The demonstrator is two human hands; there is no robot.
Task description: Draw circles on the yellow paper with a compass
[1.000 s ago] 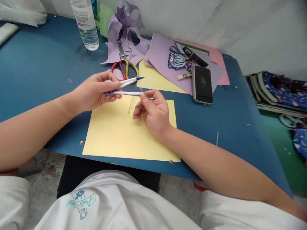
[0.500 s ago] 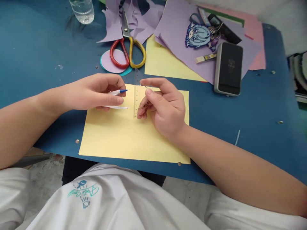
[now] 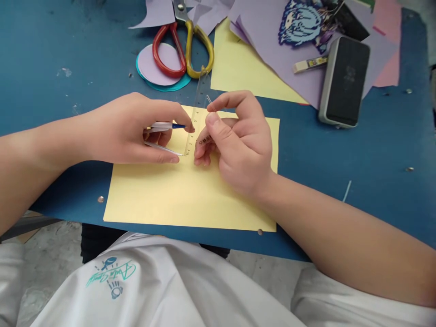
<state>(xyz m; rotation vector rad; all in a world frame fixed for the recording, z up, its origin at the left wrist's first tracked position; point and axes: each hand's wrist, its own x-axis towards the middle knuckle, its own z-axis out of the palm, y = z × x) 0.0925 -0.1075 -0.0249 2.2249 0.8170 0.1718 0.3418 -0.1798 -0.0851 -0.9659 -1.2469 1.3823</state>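
Note:
My left hand point(image 3: 136, 129) is closed around a white drawing compass point(image 3: 165, 126) with a blue-tipped leg. Its two legs spread apart toward the scale of a clear plastic set square point(image 3: 189, 138), and the left index fingertip reaches that edge. With thumb and index finger pinched, my right hand point(image 3: 238, 141) grips the set square; dark printing shows through the plastic over its curled fingers. Beneath both hands lies a sheet of yellow paper point(image 3: 190, 195). Part of the compass is hidden inside the left hand.
Red-and-yellow-handled scissors point(image 3: 170, 50) lie across purple and teal paper circles point(image 3: 153, 66). Farther right are purple paper point(image 3: 262, 32), another yellow sheet point(image 3: 245, 72), a keychain charm point(image 3: 299, 22) and a dark-faced grey device point(image 3: 345, 81). The blue table's point(image 3: 204, 240) front edge is near my body.
The compass legs have come up to the set square's edge, with the left index finger now at it. The set square has tilted slightly. The view has shifted.

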